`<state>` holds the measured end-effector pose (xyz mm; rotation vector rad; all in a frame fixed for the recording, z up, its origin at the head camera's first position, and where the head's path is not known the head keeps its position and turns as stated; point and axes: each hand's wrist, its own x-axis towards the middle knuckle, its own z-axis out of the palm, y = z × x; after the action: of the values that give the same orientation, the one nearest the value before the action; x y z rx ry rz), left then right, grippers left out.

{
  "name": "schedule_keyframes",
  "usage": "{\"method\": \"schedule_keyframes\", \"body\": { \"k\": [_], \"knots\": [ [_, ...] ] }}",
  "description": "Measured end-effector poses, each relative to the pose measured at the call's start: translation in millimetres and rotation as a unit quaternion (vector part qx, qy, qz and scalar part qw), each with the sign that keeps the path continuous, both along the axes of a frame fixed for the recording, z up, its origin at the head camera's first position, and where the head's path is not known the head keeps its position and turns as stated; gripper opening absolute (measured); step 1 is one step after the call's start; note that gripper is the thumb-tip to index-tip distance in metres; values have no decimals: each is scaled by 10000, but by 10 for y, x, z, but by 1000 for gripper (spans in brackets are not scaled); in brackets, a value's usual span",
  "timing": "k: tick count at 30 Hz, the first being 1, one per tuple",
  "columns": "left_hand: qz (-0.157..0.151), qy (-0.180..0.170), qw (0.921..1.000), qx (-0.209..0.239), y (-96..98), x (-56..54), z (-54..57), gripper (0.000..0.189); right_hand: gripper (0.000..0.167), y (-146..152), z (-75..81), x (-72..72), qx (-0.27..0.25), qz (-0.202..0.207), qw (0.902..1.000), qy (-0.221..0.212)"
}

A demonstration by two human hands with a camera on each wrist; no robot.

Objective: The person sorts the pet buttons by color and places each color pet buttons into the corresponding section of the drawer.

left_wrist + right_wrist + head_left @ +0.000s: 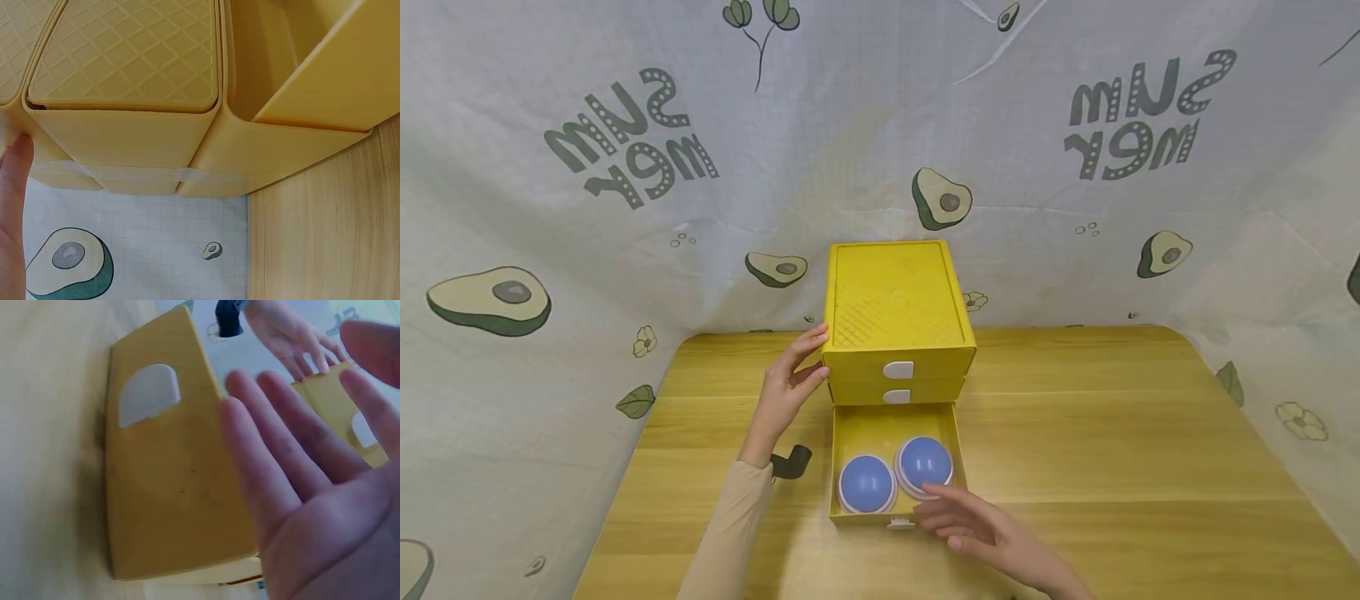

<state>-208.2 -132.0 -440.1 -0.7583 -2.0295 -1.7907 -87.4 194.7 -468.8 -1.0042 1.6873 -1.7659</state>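
Observation:
A yellow cabinet of stacked drawers [895, 292] stands on the table, its bottom drawer [872, 429] pulled out. Inside the drawer sit two round things with blue domes and pale rims, one at front left [867, 483] and one farther right [922, 461]. My left hand [784, 398] touches the cabinet's left side near the upper front corner, fingers extended. Over the drawer's front right corner is my right hand [973, 533], fingers loosely straight, the tips overlapping the right dome's lower edge in the head view. The right wrist view shows its palm bare beside the drawer front [181, 469].
Both upper drawers are closed, with white tabs [898, 370] on their fronts. A black curved device [792, 462] shows at the left wrist. The wooden table [1112, 433] extends to both sides, and a patterned sheet [850, 150] hangs behind the cabinet.

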Motion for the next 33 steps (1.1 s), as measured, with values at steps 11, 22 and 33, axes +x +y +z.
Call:
{"method": "schedule_keyframes", "body": {
  "k": [11,22,33],
  "knots": [
    [1,197,9998,-36,-5,-15,-5,47,52,-27,-132,58,238,599,9960,-613],
    [-18,152,9999,-6,-5,-7,6,46,51,-65,-339,39,231,768,9935,-810],
    [-37,129,9999,9,-5,-2,13,46,48,-87,-408,62,549,603,9897,-1176]
  ]
}}
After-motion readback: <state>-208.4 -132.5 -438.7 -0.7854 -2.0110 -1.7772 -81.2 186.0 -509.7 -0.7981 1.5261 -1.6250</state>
